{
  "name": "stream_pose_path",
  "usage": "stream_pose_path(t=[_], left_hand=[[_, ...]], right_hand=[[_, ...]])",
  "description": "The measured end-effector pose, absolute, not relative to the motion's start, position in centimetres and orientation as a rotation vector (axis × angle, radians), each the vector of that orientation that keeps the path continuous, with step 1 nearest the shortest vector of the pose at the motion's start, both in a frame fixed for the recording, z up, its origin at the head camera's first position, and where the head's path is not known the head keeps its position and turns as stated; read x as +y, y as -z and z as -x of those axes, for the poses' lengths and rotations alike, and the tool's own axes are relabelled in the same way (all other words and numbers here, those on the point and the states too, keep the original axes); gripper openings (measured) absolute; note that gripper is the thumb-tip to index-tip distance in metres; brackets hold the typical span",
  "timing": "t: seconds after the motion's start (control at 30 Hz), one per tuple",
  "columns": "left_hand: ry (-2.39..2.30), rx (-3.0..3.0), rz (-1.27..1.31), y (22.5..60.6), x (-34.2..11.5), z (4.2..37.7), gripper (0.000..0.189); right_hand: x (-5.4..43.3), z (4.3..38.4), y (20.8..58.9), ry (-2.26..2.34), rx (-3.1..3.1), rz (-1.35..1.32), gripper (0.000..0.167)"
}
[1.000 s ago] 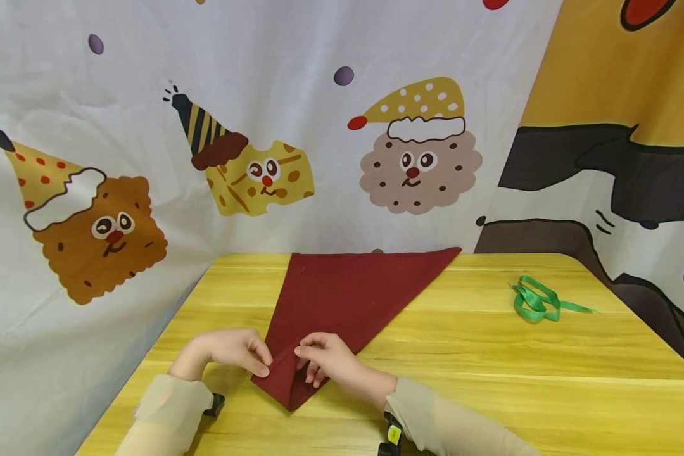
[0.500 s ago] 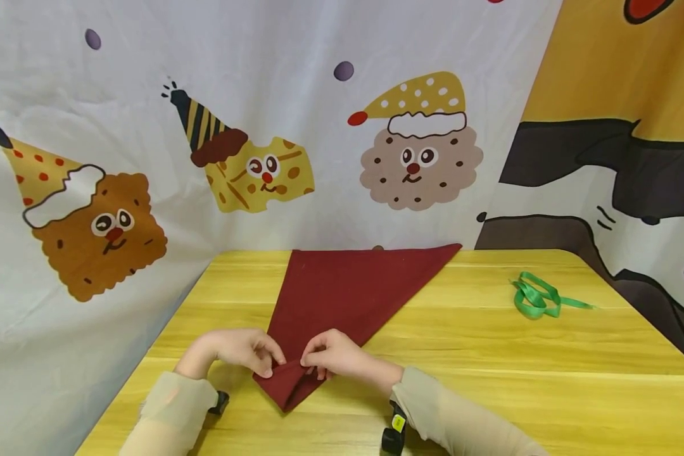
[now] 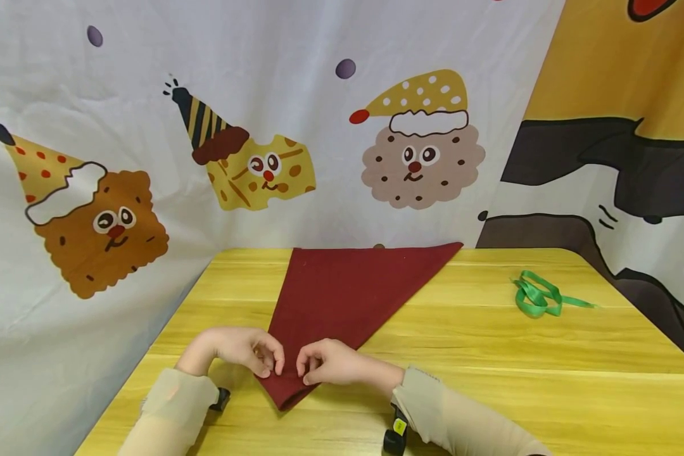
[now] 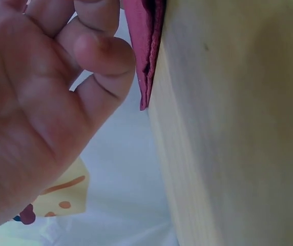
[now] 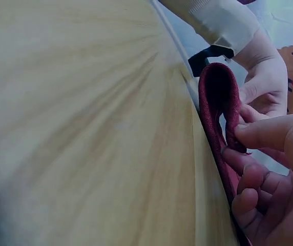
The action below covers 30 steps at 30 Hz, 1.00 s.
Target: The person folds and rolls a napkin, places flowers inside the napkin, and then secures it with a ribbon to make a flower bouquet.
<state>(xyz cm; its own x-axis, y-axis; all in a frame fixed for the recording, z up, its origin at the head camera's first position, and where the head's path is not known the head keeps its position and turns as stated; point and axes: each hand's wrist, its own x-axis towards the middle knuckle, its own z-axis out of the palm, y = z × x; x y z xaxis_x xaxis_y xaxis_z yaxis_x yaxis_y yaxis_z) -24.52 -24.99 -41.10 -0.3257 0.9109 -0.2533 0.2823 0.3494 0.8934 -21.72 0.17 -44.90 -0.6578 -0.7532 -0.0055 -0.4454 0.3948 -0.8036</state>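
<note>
A dark red cloth napkin (image 3: 342, 291) lies on the table, wide at the back and narrowing toward the front. Its near end is turned over into a rounded fold, whose open loop (image 5: 218, 77) shows from the side in the right wrist view. At the fold's left part my left hand (image 3: 245, 349) holds the edge between thumb and fingers. My right hand (image 3: 333, 362) pinches the same edge a little to the right, thumb and forefinger on the cloth. In the left wrist view the left hand (image 4: 49, 87) hides part of the folded cloth (image 4: 145, 46).
A loosely coiled green ribbon (image 3: 538, 297) lies at the table's right rear. The yellow wooden table (image 3: 490, 354) meets a white curtain (image 3: 330, 38) printed with cartoon biscuits behind it. Both wrists carry black camera mounts.
Both hands have brought the napkin's near edge over and down away from the front, so the lifted flap now lies lower in a narrower fold. The ribbon has stayed put.
</note>
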Motion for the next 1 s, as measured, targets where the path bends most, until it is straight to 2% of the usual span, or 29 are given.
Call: stream_pose_path(t=[0.47,0.87,1.0], left_hand=[[-0.853,1.970,-0.974,41.13,-24.77,24.25,0.018],[-0.868,1.961,-0.936,40.94,-24.44,24.02,0.019],[-0.901,1.928,-0.924,40.77,-24.56,24.01,0.025]], right_hand=[[-0.12,20.96,44.49,0.862,2.515,1.217,0.011],[0.17,21.23,44.46,0.883,2.519,1.111,0.011],[0.17,21.42,44.66,0.868,2.534,1.131,0.009]])
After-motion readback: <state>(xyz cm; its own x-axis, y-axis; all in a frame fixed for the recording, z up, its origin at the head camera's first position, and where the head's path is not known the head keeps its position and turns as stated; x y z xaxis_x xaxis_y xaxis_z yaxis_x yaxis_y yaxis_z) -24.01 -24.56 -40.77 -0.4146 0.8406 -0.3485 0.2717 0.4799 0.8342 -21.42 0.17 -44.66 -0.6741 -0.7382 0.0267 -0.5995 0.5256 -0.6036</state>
